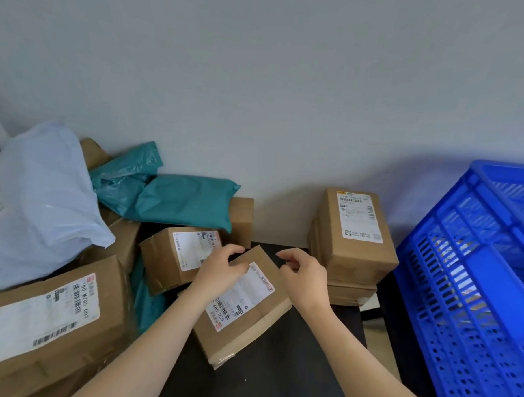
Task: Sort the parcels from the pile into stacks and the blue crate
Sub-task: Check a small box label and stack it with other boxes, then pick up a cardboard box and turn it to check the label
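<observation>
Against the grey wall, a black table is carrying the pile at left and a stack of boxes at right, with the blue crate standing beyond. A small box is lying askew between them; the left hand is curling its fingers over the far corner, while the right hand is hovering just beside the right edge, loosely curled, holding nothing. Best now would be bringing the right hand onto the opposite edge, so both are lifting the box level, label upward
</observation>
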The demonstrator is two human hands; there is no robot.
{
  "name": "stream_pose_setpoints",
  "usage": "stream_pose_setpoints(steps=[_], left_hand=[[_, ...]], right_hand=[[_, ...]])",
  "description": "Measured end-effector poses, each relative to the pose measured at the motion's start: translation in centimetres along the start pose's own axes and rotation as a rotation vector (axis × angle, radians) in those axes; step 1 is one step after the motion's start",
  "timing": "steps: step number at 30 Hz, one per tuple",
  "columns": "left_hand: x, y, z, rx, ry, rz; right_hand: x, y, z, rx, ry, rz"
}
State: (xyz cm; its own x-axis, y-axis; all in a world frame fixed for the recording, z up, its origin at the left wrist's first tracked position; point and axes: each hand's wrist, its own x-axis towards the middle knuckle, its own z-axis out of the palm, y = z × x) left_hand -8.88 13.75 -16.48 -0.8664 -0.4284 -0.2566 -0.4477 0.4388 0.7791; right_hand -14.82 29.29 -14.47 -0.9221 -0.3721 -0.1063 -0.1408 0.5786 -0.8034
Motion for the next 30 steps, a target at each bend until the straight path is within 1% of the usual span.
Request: stream_pose_setpoints(steps=[3, 5, 7, 10, 13, 16, 20, 24, 27, 30], left_hand=[[-0.6, -0.9, 0.4, 0.084, -0.014, 0.016], [-0.8, -1.1, 0.7, 0.124, -0.035, 0.037], [-0.9, -1.3, 0.9, 0.185, -0.064, 0.046], [-1.0, -1.6, 1.2, 0.277, -0.083, 0.050], [-1.2, -1.8, 1.3, 0.257, -0.101, 0.032], [-1.4, -2.0, 1.1, 0.212, -0.107, 0.009], [-1.8, -2.7, 0.7, 0.261, -0.143, -0.083], [-1.9, -3.2, 0.3, 0.311, -0.181, -0.136], [-2.0, -3.0, 0.1, 0.272, -0.192, -0.150], [-2.1, -2.9, 0.0, 0.233, -0.168, -0.181]], right_hand=[[-0.6, 0.5, 0.8, -0.076, -0.004, 0.057], [-0.7, 1.0, 1.3, -0.134, -0.041, 0.090], [-0.9, 1.6, 1.5, -0.156, -0.137, 0.172], [-1.3, 2.3, 1.9, -0.129, -0.292, 0.336], [-1.5, 3.1, 2.1, -0.051, -0.348, 0.467], [-1.6, 3.7, 2.2, 0.043, -0.301, 0.547], [-1.8, 4.4, 2.1, 0.279, -0.270, 0.679], [-2.6, 5.7, 2.1, 0.485, -0.316, 0.816], [-3.1, 6.4, 2.5, 0.578, -0.352, 0.787], [-3.0, 6.3, 2.8, 0.622, -0.330, 0.707]])
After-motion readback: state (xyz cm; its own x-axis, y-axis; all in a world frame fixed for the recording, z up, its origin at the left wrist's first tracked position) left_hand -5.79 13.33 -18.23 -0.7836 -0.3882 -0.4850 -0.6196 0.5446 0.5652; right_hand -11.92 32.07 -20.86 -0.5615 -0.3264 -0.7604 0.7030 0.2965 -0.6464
